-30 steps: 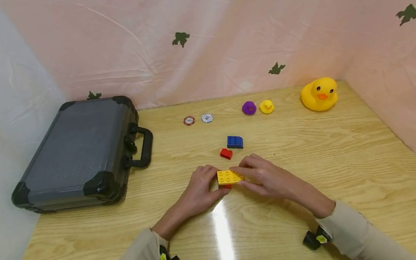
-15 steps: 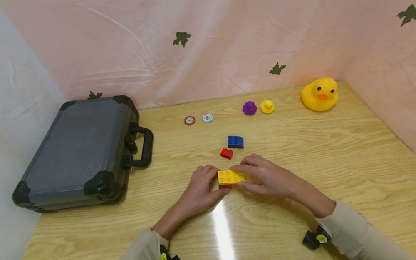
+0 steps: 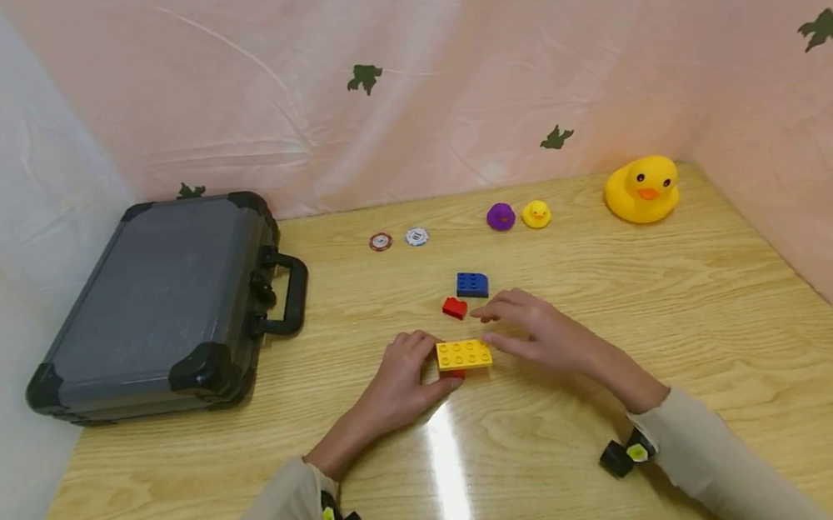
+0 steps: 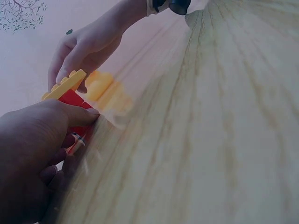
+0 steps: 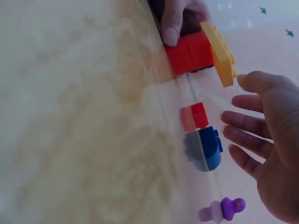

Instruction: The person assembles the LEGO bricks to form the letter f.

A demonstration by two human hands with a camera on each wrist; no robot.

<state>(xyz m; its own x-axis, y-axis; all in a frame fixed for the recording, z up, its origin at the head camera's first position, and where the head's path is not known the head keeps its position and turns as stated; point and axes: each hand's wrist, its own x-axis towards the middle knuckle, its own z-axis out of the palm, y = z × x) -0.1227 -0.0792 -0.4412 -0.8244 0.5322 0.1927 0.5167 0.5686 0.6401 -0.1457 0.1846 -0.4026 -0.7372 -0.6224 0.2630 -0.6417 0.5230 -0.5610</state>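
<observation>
yellow brick [image 3: 463,355] overhangs the red bricks [image 5: 198,51] under it, so a bump from the right hand [image 3: 544,333] could tip it if left hand [image 3: 401,383] slackens. left hand pinches red bricks, yellow just above its fingertips; right hand loose, holds nothing, just beside yellow's right end. small red brick [image 3: 455,308], blue brick [image 3: 472,285] beyond.
</observation>
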